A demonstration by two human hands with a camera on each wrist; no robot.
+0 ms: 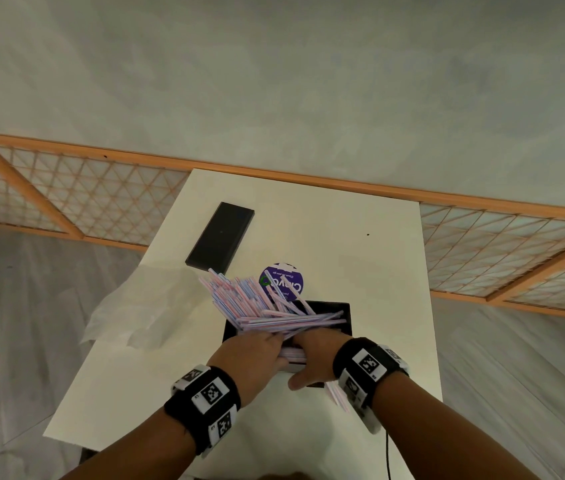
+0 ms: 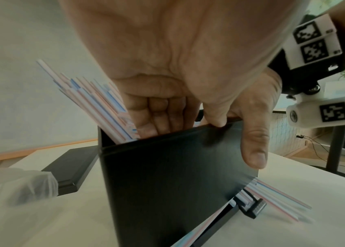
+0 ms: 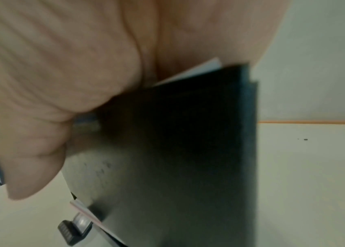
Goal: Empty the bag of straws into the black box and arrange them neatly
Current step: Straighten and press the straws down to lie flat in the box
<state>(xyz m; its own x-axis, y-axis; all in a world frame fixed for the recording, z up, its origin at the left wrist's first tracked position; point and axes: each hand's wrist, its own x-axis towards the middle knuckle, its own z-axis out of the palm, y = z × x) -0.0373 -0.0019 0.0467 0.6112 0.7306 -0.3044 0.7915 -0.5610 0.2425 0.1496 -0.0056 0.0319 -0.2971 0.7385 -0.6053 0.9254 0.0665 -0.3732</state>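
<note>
Only one thing carries print here: a round purple label (image 1: 281, 280) lying on the table (image 1: 378, 258) behind the straws, white lettering upside down and too blurred to read. The wristbands (image 1: 212, 393) show coded square markers, no legible words.

The right hand (image 3: 66, 83) fills the upper left, its thumb against the black box (image 3: 178, 150) on the pale desk (image 3: 315, 183).

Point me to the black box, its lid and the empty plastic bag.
black box (image 2: 167, 175), left wrist view, on its near outer wall.
lid (image 1: 220, 237), head view, on the middle of its flat top.
plastic bag (image 1: 135, 306), head view, on the crumpled middle, at the table's left edge.
</note>
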